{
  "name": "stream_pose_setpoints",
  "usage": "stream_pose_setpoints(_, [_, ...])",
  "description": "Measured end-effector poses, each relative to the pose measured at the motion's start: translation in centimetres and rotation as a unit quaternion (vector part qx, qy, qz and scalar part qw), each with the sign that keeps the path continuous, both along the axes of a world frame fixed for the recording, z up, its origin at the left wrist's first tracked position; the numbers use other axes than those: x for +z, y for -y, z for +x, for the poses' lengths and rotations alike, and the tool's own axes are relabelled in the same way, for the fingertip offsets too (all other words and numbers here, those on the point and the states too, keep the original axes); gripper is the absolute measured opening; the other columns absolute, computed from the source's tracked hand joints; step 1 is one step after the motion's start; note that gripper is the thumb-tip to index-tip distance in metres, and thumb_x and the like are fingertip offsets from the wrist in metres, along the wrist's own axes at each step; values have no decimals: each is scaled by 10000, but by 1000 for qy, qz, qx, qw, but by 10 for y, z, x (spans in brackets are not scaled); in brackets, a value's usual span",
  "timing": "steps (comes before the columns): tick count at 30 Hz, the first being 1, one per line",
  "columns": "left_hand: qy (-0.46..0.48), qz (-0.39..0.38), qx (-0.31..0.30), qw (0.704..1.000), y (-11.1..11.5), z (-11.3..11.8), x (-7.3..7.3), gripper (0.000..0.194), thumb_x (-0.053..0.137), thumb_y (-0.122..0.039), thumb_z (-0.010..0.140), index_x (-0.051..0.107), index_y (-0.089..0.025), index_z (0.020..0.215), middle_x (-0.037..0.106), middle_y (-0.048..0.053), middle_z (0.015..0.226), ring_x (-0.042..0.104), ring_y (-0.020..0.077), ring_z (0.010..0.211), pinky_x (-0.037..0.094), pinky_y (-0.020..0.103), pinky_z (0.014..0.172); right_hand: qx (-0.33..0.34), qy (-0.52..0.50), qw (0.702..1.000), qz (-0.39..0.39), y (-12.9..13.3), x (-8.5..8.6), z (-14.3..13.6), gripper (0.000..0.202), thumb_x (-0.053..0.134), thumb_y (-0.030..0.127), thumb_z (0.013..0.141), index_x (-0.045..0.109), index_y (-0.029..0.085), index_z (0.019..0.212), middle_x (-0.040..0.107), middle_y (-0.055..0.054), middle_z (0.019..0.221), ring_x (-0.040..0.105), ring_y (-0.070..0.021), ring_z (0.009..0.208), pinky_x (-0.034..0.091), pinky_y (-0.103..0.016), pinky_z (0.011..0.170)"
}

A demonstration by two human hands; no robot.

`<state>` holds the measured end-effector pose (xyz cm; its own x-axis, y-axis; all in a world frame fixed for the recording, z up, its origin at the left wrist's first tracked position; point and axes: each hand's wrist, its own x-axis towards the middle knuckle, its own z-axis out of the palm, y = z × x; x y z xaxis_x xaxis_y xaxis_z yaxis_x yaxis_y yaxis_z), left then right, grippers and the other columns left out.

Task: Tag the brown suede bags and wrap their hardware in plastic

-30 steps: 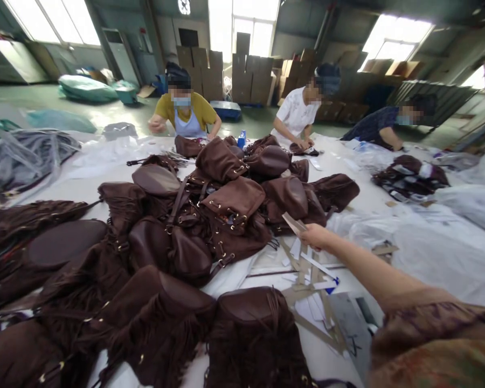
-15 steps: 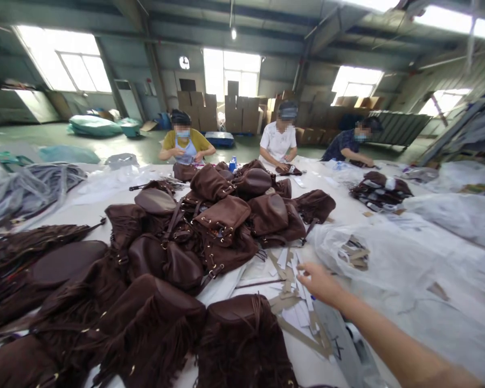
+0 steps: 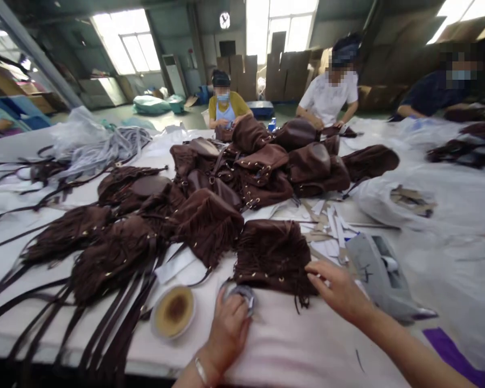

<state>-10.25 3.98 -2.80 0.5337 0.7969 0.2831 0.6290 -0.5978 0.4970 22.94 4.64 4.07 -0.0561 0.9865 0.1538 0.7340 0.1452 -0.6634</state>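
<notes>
Brown fringed bag of suede-like material (image 3: 271, 256): I saw it lying on the white table (image 3: 291, 334), in front of the heaped brown bags (image 3: 262, 167).
Right hand (image 3: 339, 291): loosely spread at the bag's right edge; I couldn't confirm contact.
Left hand (image 3: 230, 323): curled over a round grey object (image 3: 246, 294); I couldn't tell whether it was pinched.
Fringe and dish: I judged that a sideways pull could have tangled the fringe, and a left-hand knock tipped the round yellow-brown dish (image 3: 173, 312) nearby.
Crowded sides: white and tan strips (image 3: 334, 231) and a boxy grey device (image 3: 375, 272) hemmed in the right; long dark straps (image 3: 121, 318) trailed left.
</notes>
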Motion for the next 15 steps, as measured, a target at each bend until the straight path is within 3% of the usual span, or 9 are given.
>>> stream_pose_setpoints(3, [-13,36,0,999,13,3,-1,211,570,-180,871,643,-217,1065,688,88,1049,579,253,1130,250,597,1148,11,-3,1000,24,40,-22,-14,195,531,312,920,688,227,998,707,-75,1042,655,-234,989,534,-374,889])
stream_pose_setpoints(8, [-15,53,19,998,23,4,-4,127,659,-231,845,679,-222,969,694,70,971,525,275,1175,236,563,1133,9,-22,999,45,123,-51,-51,193,537,322,923,699,230,973,720,-71,1032,683,-224,950,575,-330,809])
stream_pose_setpoints(11, [5,62,21,998,32,5,-2,51,670,-247,839,697,-213,866,689,64,925,554,263,1098,335,497,1067,14,-34,998,49,166,-58,-65,194,535,318,927,699,230,979,725,-67,1024,688,-220,944,575,-334,833])
stream_pose_setpoints(15, [68,28,1,997,48,11,10,215,646,-330,870,681,-198,704,648,39,783,588,193,860,454,347,871,21,-32,997,61,196,-53,-68,192,529,308,939,691,231,1007,723,-69,1026,687,-221,948,566,-346,851])
